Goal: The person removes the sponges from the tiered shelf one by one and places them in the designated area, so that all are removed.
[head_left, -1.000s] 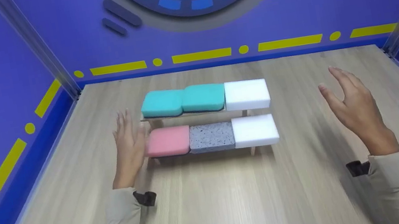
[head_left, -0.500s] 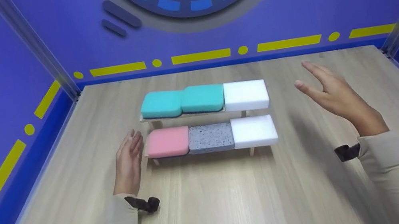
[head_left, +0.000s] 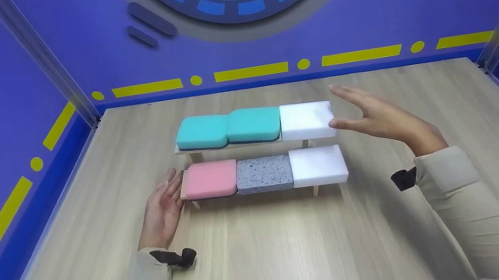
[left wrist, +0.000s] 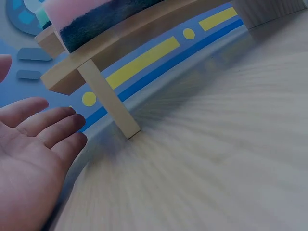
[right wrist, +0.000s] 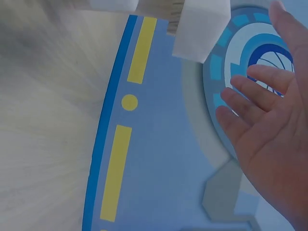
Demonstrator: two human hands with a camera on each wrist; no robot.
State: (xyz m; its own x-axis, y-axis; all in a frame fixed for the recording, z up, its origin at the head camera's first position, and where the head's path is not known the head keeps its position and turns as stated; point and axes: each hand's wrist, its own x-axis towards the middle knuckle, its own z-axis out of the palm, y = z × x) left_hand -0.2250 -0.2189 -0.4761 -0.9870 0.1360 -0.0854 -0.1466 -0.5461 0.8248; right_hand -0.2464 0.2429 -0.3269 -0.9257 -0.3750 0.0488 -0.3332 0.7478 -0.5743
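A small two-level wooden rack (head_left: pixel 184 191) carries a row of sponges on each level. On the upper level sit two teal sponges (head_left: pixel 202 131) and a white block sponge (head_left: pixel 306 120). The lower one bears a pink sponge (head_left: pixel 210 179), a speckled grey block (head_left: pixel 264 174) and another white sponge (head_left: pixel 318 165). My left hand (head_left: pixel 162 210) is beside the rack's lower left end, palm turned up, fingers extended; whether it touches the wood I cannot tell. Thumb and fingers spread, my right hand (head_left: pixel 383 120) is at the right end of the upper white sponge, holding nothing.
The rack stands on a pale wood-grain table (head_left: pixel 274 257). Blue panels (head_left: pixel 234 51) with yellow markings enclose the back and sides. A dark wrist strap (head_left: pixel 175 258) circles the left cuff, and a similar one (head_left: pixel 404 180) the right cuff.
My right hand has moved left, from well right of the rack to the upper white sponge. The left hand has drawn slightly lower and turned its palm up. The sponges have stayed put.
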